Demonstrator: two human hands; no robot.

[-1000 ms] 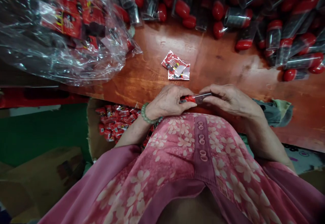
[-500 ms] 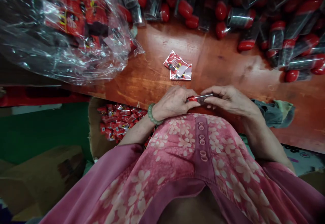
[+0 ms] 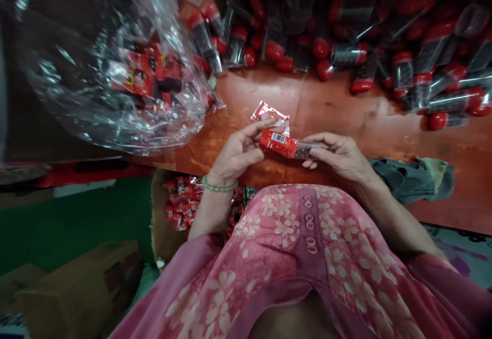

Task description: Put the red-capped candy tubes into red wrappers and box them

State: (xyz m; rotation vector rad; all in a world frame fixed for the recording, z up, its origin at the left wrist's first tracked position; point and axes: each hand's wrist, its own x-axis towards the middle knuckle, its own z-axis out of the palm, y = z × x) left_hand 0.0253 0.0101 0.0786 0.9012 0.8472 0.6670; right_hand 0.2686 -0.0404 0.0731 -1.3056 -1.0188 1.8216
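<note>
A small clear tube [image 3: 305, 149] with dark contents lies level in front of my chest. A red printed sleeve [image 3: 277, 143] with a barcode covers its left end. My right hand [image 3: 334, 153] pinches the tube's clear right end between thumb and fingers. At the sleeved end, my left hand [image 3: 240, 153] is open, thumb and index finger apart on either side; whether it touches the sleeve is unclear. Just behind the tube lie flat red-and-clear printed sleeves [image 3: 271, 112] on the table, partly covered by my left fingers.
A heap of red-capped clear tubes [image 3: 348, 55] fills the back of the wooden table [image 3: 330, 101]. At the left is a clear plastic bag [image 3: 154, 129] with red packets inside. Below the table edge, a cardboard box [image 3: 163, 241] holds red-sleeved pieces. Grey-green cloth [image 3: 407, 177] lies at the right.
My left hand has come off the tube's capped end and opened to the left. The red barcoded sleeve now shows on that end. My right hand still grips the tube. The view has shifted.
</note>
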